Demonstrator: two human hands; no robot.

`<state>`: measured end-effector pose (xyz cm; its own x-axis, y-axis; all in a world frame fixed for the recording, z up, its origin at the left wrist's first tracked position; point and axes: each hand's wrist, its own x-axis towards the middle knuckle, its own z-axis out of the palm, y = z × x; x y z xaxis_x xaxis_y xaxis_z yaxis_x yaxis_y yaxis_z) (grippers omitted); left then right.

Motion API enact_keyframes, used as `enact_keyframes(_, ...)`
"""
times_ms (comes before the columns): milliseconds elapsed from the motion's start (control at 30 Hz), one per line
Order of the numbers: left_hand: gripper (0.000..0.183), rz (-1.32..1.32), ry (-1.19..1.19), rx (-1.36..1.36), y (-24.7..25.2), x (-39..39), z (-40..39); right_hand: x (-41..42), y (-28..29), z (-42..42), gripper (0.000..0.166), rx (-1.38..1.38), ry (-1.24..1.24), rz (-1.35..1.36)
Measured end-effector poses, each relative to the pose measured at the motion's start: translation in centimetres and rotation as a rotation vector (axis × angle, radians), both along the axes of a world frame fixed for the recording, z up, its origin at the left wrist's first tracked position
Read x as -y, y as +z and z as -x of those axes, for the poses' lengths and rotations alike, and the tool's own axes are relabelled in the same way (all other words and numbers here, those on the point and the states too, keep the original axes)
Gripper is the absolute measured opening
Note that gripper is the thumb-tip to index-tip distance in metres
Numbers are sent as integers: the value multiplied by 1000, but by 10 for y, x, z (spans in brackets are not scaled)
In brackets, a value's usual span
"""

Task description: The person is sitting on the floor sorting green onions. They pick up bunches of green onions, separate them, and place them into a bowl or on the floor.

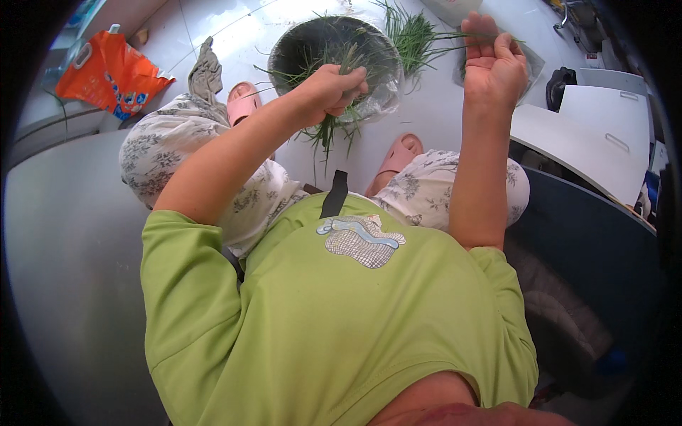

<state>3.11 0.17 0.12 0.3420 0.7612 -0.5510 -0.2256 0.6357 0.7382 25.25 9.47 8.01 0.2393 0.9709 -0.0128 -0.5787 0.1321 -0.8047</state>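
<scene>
My left hand (338,90) is closed around a bunch of thin green stalks, which look like chives (326,133). It is over the near part of a dark round bin (298,40) lined with clear plastic. Some stalks hang below my fist, and others show inside the bin. To the right, my raised right hand (494,61), palm up, pinches a few long stalks (450,36) between thumb and index finger; its other fingers are extended. These stalks reach left to a loose pile of the same greens (410,40) on the floor beside the bin.
An orange plastic pouch (106,77) with a handle and a grey cloth (206,66) are at left. Pink slippers (397,154) are on my feet before the bin. A plastic bag (533,66) lies behind my right hand, and white drawers (602,128) stand at right.
</scene>
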Motion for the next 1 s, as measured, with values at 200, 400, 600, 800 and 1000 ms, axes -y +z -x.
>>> enact_keyframes(200,23,151,293,-336,-8,-14,-1,15,12,15,9,-13,-88,-86)
enact_keyframes(400,33,-13,349,-392,-6,-14,20,19,19,-2,3,0,-112,-143)
enact_keyframes(600,30,-206,150,-477,20,-5,42,18,3,-7,4,-5,-91,-58)
enact_keyframes(800,17,-138,-193,-481,22,17,49,14,-3,-9,7,92,81,53)
enact_keyframes(1000,21,-212,-1115,-779,-18,39,19,12,-9,-2,7,129,164,123)
